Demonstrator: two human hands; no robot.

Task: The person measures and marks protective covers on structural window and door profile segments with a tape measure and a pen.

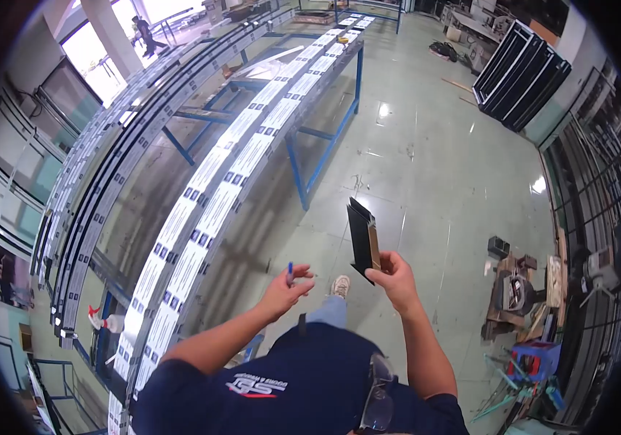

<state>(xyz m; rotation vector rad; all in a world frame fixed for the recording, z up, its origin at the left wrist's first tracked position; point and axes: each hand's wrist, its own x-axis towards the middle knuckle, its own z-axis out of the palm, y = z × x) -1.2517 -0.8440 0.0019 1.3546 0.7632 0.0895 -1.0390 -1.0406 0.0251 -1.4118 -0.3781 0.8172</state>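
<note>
Black profile [359, 235], spray bottle [114, 323] well apart

1. Left hand [285, 294]: blue pen [290, 273], held among the fingers.
2. Right hand [395, 281]: short black profile piece [359, 235], gripped at lower end.
3. Blue rack [296, 172]: two long label-patterned profiles [217, 206] along right edge; small yellow item [343, 40] near far right corner.
4. Spray bottle [113, 323]: white, red head, beside profiles' left edge, near end.
</note>
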